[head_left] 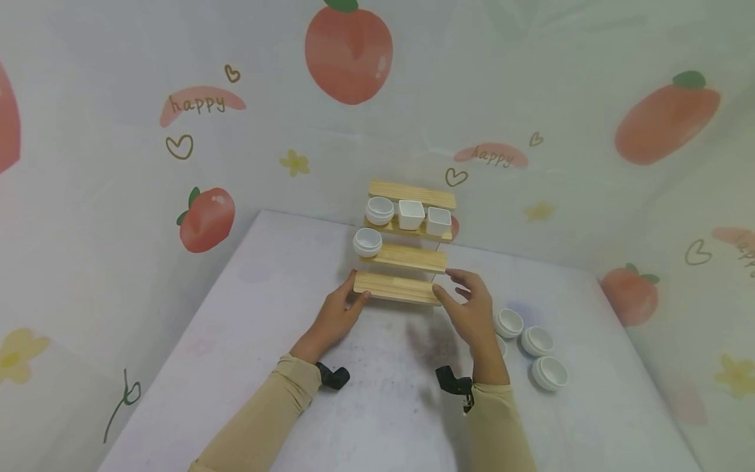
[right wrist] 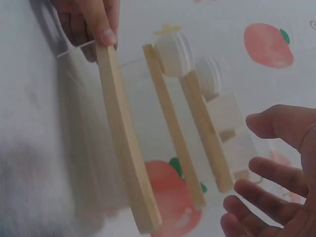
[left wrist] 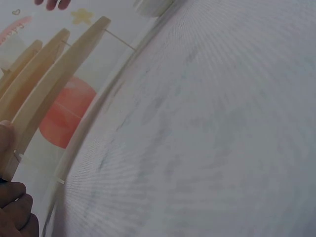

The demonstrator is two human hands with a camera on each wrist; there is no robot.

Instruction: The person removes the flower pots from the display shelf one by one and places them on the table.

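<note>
A tiered wooden rack [head_left: 401, 288] with pale boards on clear supports stands near the back of the table. My left hand [head_left: 333, 321] pinches the left end of its lowest board, thumb in front, as the right wrist view also shows. By the board's right end is my right hand [head_left: 474, 318]; its fingers [right wrist: 279, 175] are spread and hold nothing in the right wrist view. One round white bowl [head_left: 368, 243] sits at the left of the middle board. Above it, another round bowl [head_left: 379, 211] and two square bowls, one central [head_left: 411, 215] and one rightmost [head_left: 439, 222], stand in a row.
Several round white bowls lie on the white table [head_left: 248, 354] to the right of my right forearm, among them a front bowl [head_left: 550, 373] and a back bowl [head_left: 510, 322]. One is partly hidden by that wrist. A fruit-printed backdrop [head_left: 265, 78] rises behind the rack.
</note>
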